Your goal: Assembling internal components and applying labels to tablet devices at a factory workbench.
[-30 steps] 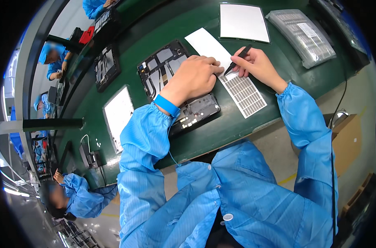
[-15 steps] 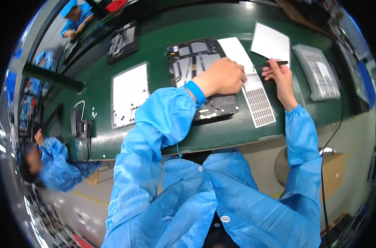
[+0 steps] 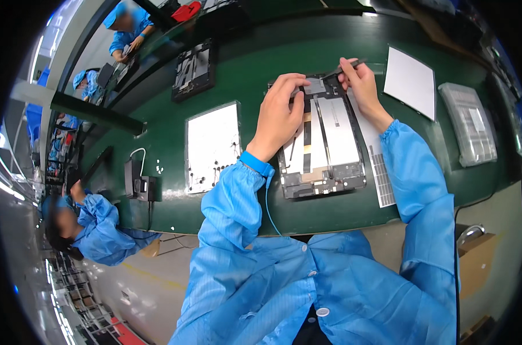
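both hands off the label sheet (image 3: 381, 178) since half a second ago, now at the far end of the opened device (image 3: 336, 123), flat on the green tabletop (image 3: 255, 63). left hand (image 3: 279, 118) half-curled over its far left corner; cannot tell if gripping. right hand (image 3: 359, 86) pinches a slim dark tool (image 3: 357, 62), tip end over far edge. label sheet lies just right of device, partly behind right forearm.

green bench (image 3: 252, 60) | opened device (image 3: 324, 141) | gridded strip (image 3: 381, 178) | white sheet (image 3: 212, 144) (dark-dotted) | clear-wrapped pack (image 3: 469, 123)
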Available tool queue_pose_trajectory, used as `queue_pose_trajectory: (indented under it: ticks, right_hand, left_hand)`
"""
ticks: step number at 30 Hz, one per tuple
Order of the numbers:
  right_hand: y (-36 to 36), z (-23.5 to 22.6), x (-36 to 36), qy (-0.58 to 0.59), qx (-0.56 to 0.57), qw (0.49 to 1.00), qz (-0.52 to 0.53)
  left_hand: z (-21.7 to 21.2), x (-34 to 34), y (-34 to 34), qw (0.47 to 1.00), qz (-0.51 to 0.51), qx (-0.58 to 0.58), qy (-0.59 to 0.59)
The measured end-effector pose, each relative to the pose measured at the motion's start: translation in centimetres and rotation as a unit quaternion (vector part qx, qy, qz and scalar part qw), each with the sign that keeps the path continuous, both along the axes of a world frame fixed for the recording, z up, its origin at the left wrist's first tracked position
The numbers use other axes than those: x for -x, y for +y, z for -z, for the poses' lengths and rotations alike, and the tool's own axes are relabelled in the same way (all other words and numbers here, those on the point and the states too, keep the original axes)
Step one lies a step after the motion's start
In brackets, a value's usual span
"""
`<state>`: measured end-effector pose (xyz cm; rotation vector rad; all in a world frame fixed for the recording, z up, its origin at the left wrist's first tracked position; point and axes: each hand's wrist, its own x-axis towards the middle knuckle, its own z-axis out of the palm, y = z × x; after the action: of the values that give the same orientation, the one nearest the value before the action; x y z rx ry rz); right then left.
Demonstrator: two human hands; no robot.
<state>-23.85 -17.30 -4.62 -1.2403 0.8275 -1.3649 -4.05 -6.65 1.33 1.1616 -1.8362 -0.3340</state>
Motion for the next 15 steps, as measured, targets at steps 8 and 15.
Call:
queue_pose_trajectory:
  ticks: [8, 15]
  right_hand:
    - [0.0, -0.4, 0.2, 0.046, 0.013, 0.999, -0.025]
    - [0.0, -0.5, 0.6, 0.065, 0.005, 0.997, -0.043]
  left_hand:
    - [0.9, 0.2, -0.2, 0.991, 0.009, 0.021, -0.131]
    - [0.7, 0.5, 0.0, 0.984, 0.008, 0.040, -0.175]
